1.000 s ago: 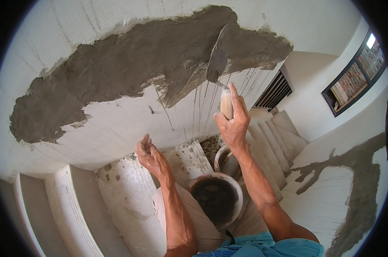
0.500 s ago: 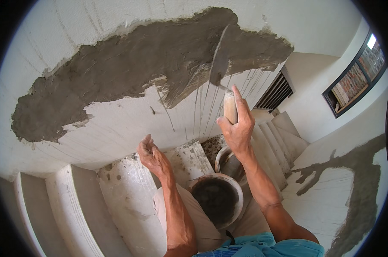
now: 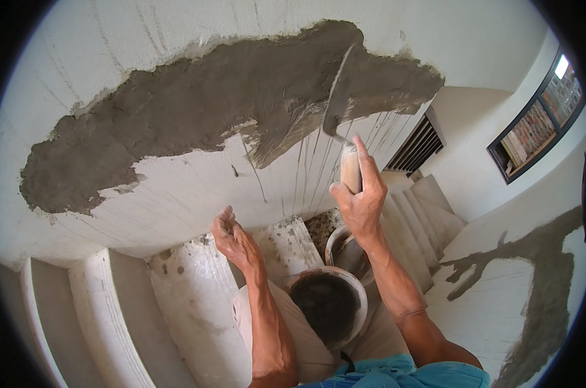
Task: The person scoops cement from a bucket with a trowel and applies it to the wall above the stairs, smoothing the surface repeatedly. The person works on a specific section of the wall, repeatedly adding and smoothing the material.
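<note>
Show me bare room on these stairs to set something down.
The wide tread is bare between the grey riser and the left trouser leg, though spattered toward the wall. It's crowded between the legs: front bucket, rear bucket just beyond.

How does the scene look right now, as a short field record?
Left hand: loosely curled, nothing visible in it
Right hand: grips trowel by its wooden handle
Blade: in front of grey patch; contact unclear
Wall: white around the patch
Bucket: dark mix inside
Second container: beyond bucket, partly behind right forearm
Surroundings: stairs, dark-framed window at upper right
</note>
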Action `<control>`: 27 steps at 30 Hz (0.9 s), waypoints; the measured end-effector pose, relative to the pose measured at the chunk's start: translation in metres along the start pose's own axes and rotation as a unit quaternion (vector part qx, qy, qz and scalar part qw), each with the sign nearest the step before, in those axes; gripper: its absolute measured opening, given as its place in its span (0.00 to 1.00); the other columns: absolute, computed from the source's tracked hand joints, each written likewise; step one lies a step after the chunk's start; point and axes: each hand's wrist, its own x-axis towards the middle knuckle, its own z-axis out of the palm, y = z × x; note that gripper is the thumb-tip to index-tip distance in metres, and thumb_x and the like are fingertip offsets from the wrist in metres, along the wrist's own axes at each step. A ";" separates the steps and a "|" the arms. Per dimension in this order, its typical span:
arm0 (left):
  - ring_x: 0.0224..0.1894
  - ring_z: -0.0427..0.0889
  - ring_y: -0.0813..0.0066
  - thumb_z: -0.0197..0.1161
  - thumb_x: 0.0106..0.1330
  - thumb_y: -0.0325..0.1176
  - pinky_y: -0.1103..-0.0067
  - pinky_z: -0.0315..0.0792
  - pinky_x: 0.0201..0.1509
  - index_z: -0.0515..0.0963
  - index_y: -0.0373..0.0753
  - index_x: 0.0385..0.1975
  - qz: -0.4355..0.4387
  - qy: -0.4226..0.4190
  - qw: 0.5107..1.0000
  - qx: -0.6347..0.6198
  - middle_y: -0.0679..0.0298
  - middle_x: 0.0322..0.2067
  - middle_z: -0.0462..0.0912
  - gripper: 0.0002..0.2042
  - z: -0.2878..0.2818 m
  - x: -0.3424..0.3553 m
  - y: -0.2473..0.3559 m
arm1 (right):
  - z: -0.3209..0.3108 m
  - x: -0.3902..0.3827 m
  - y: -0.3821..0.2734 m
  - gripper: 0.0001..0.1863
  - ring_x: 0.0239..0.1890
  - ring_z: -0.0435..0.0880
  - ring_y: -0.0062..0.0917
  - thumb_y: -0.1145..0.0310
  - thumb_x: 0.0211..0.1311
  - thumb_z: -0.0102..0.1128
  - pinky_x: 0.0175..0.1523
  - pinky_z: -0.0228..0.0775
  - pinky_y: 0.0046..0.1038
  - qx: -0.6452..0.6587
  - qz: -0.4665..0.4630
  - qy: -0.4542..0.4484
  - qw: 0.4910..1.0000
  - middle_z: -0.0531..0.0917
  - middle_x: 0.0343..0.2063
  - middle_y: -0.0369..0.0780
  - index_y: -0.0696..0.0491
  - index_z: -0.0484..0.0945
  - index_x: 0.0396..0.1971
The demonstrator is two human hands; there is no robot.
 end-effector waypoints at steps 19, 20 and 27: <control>0.48 0.83 0.62 0.47 0.68 0.17 0.71 0.76 0.53 0.79 0.34 0.48 -0.013 -0.010 1.000 -0.006 0.54 0.46 0.80 0.15 0.000 0.000 -0.005 | 0.041 0.008 0.000 0.46 0.33 0.81 0.33 0.84 0.43 0.63 0.34 0.77 0.34 -0.118 -0.049 0.051 0.991 0.76 0.35 0.44 0.55 0.64 0.70; 0.48 0.83 0.62 0.47 0.68 0.17 0.71 0.76 0.54 0.79 0.34 0.48 -0.011 -0.010 1.000 -0.008 0.53 0.46 0.80 0.15 0.001 0.000 -0.005 | 0.049 0.007 -0.001 0.46 0.32 0.81 0.33 0.84 0.43 0.64 0.33 0.77 0.33 -0.134 -0.052 0.054 0.988 0.76 0.35 0.43 0.55 0.64 0.70; 0.48 0.83 0.61 0.46 0.68 0.17 0.71 0.76 0.54 0.79 0.33 0.49 -0.010 -0.010 1.000 -0.002 0.53 0.46 0.79 0.16 -0.001 -0.001 -0.004 | 0.056 -0.027 -0.006 0.46 0.27 0.80 0.33 0.84 0.43 0.65 0.31 0.78 0.31 -0.158 -0.061 -0.015 0.985 0.75 0.34 0.42 0.53 0.65 0.70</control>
